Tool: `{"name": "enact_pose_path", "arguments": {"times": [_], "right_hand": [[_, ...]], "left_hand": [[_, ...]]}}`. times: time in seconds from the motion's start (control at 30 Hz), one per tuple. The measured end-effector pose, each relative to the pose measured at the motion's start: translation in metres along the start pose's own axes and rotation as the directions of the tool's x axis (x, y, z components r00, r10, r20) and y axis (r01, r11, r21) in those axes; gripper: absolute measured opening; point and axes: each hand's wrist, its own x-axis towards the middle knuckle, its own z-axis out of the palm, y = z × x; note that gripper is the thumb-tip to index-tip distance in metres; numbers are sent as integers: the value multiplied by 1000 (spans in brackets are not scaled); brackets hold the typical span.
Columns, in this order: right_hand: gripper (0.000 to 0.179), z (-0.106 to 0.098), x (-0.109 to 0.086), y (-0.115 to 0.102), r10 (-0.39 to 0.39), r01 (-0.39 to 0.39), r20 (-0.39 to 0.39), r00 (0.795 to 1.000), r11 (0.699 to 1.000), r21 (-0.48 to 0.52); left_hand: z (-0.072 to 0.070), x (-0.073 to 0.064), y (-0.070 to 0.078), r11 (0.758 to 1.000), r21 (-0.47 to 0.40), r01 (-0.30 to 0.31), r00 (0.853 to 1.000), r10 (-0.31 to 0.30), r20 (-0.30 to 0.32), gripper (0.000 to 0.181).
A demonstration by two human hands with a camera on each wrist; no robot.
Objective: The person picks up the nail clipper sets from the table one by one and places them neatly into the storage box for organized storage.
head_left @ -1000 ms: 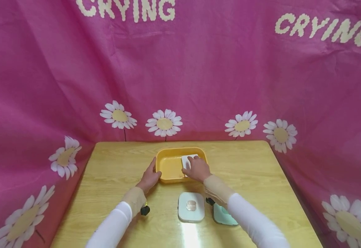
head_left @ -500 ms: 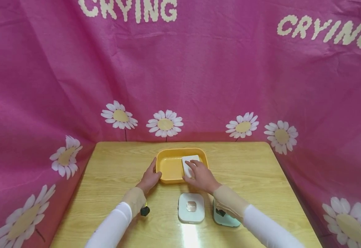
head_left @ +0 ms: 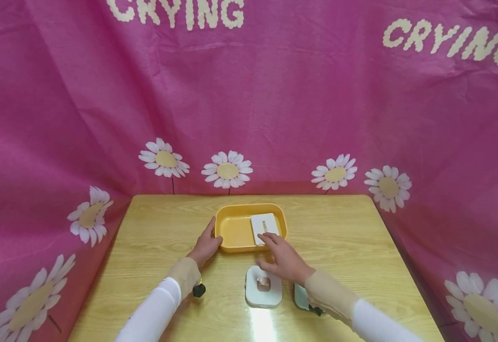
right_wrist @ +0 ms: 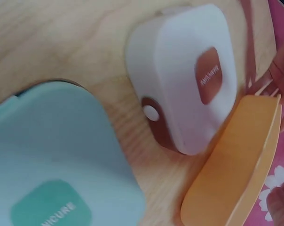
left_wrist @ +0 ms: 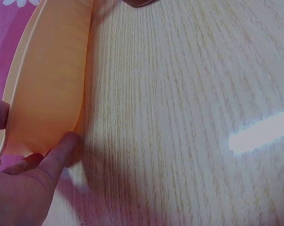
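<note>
One white box [head_left: 261, 225] lies in the yellow tray [head_left: 235, 231], ahead of the empty, loosely extended right hand [head_left: 287, 261]; the left hand [head_left: 206, 245] grips the tray; placement appears complete; next likely: grasp the white case [head_left: 263, 289] below the right hand

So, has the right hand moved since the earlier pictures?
Yes: the right hand has drawn back, down the picture and slightly rightward, judged against the table.

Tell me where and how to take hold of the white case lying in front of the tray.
Probably from above, with the grip across the left and right walls of the white case: it lies flat, its deep rounded walls offer purchase, and the tray stands close beyond its far wall. Stay clear of the white button, possibly a catch.
</note>
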Motion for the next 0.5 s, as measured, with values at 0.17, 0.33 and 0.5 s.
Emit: {"name": "enact_pose_path", "arguments": {"times": [0.17, 0.33, 0.5], "right_hand": [[74, 3, -11, -2, -38, 38, 10, 999, 999, 9], [74, 7, -22, -2, -55, 56, 35, 998, 998, -13], [78, 13, -32, 0, -66, 68, 58, 996, 997, -27]], "left_hand": [[1, 0, 0, 1000, -5, -13, 1000, 13, -2, 92], [1, 0, -1, 1000, -12, -15, 1000, 15, -3, 91], [1, 2, -3, 1000, -16, -15, 1000, 15, 12, 91]]}}
